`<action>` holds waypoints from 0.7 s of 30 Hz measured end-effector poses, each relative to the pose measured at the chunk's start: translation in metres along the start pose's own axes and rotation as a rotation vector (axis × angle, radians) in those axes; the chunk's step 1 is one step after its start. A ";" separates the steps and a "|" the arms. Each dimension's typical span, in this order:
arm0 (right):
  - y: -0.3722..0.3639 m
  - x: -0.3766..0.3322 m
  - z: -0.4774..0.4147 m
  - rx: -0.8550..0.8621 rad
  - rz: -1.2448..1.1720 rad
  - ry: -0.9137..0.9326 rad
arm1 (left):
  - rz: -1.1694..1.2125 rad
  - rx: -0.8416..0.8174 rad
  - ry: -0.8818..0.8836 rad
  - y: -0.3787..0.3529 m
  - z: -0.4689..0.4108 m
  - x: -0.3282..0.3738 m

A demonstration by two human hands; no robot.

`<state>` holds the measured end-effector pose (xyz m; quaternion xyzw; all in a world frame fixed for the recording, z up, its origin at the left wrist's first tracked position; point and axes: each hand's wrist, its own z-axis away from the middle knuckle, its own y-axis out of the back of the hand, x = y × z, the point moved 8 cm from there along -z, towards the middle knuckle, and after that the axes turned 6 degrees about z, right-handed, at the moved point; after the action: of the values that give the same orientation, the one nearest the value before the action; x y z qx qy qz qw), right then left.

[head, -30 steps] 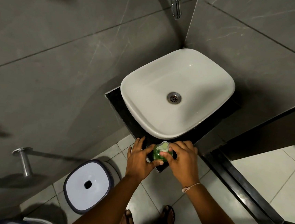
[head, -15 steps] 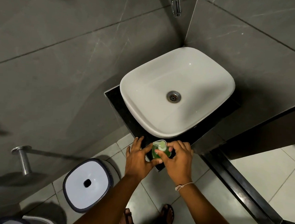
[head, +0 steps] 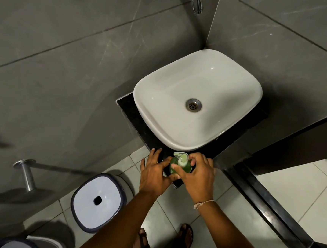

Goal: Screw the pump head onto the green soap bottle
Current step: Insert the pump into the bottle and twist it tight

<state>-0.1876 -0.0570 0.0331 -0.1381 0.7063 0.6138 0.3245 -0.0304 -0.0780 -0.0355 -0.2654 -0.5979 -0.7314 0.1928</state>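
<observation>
The green soap bottle (head: 187, 167) stands upright on the near corner of the black counter (head: 144, 130), just in front of the white basin. Its pale green pump head (head: 181, 158) sits on top, nozzle pointing to the left. My left hand (head: 154, 172) steadies the bottle's left side, thumb and forefinger against it. My right hand (head: 198, 175) wraps the pump collar from the right, thumb in front and fingers behind. The collar and the bottle's lower body are hidden by my hands.
A white basin (head: 196, 99) with a metal drain fills the counter, under a chrome tap (head: 197, 2) in the wall corner. On the floor to the left stands a white-lidded bin (head: 98, 201). A chrome wall bar (head: 27, 173) sticks out at far left.
The pump nozzle has turned round to point left, and my right hand's fingers have shifted around the collar. The left hand stays against the bottle.
</observation>
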 end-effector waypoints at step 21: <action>0.007 -0.009 -0.003 -0.034 -0.125 0.099 | -0.012 -0.008 -0.023 0.000 -0.001 0.001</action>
<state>-0.1863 -0.0603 0.0440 -0.2175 0.7009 0.5967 0.3246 -0.0312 -0.0791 -0.0346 -0.2707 -0.5986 -0.7320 0.1804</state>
